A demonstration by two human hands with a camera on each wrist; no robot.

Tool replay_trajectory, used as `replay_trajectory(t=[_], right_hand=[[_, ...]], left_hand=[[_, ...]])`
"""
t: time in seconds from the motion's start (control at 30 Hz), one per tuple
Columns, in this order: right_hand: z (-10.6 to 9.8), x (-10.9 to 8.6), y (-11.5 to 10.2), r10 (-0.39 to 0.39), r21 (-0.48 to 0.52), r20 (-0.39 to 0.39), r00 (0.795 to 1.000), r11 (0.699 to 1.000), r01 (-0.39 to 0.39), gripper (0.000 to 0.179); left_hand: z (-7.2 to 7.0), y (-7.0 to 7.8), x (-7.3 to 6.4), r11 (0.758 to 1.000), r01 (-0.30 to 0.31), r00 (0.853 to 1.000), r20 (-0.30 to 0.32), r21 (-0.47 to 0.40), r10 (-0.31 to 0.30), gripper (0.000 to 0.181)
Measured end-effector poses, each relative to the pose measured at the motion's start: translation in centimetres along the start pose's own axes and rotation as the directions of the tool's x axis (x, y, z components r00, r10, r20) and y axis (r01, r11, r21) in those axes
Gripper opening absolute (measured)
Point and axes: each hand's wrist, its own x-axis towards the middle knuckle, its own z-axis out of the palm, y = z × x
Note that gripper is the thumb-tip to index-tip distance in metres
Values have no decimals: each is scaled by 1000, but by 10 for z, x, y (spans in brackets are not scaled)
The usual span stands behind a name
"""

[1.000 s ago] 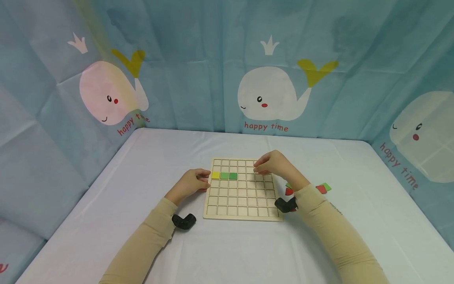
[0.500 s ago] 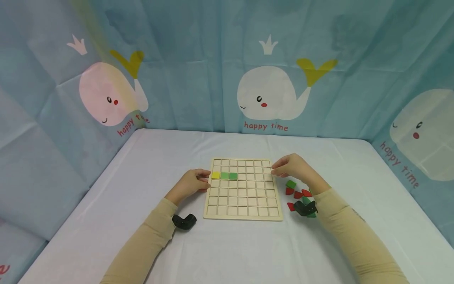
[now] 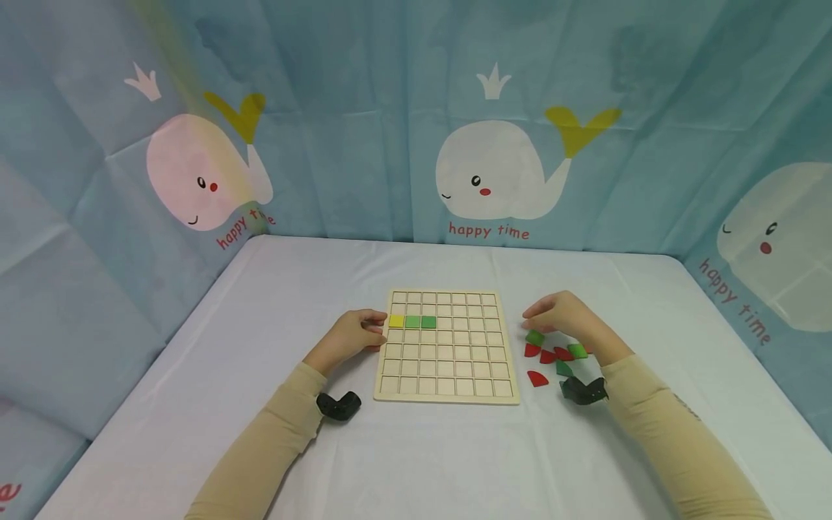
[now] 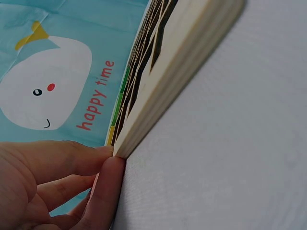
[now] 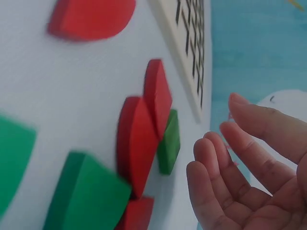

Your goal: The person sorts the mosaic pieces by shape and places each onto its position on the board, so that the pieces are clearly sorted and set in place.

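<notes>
A square wooden grid board (image 3: 445, 397) lies flat on the white table. One yellow tile (image 3: 396, 321), a light green tile (image 3: 412, 322) and a darker green tile (image 3: 429, 322) sit side by side in one of its rows, starting at the left edge. My left hand (image 3: 353, 334) pinches the board's left edge between thumb and finger, as the left wrist view shows. Right of the board, my right hand (image 3: 560, 315) hovers over loose pieces, fingers loosely bent and nothing between them. Below it are a green tile (image 3: 535, 337) and several red pieces (image 3: 537, 378).
More green pieces (image 3: 563, 368) lie partly hidden near the black wrist camera (image 3: 583, 391) on my right arm. A light green tile (image 3: 577, 351) rests beside the red ones. Blue cloth with whale prints (image 3: 494, 170) hangs behind the table.
My right hand has moved right, from above the board's upper right part to over the loose pieces, uncovering more of them. The left hand stays at the board's edge.
</notes>
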Motion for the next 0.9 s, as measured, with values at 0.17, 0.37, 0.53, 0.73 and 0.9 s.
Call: replay_trajectory(t=[0.17, 0.37, 0.53, 0.73, 0.9], right_hand=[[-3, -2, 10, -8, -28, 2, 1000, 1000, 8, 35], [-3, -1, 18, 58, -45, -10, 998, 997, -58, 36], [-3, -1, 22, 69, -53, 19, 997, 996, -68, 38], [-3, -3, 24, 22, -76, 53, 998, 997, -18, 38], [-1, -2, 24, -23, -86, 54, 998, 996, 27, 39]], left_hand=[[0, 1, 0, 1000, 4, 1000, -1, -7, -4, 51], [1, 3, -1, 1000, 11, 1000, 1, -7, -11, 52], [1, 3, -1, 1000, 11, 1000, 0, -15, -11, 52], [0, 3, -1, 1000, 10, 1000, 0, -16, -10, 52], [0, 2, -2, 1000, 19, 1000, -7, -8, -19, 53]])
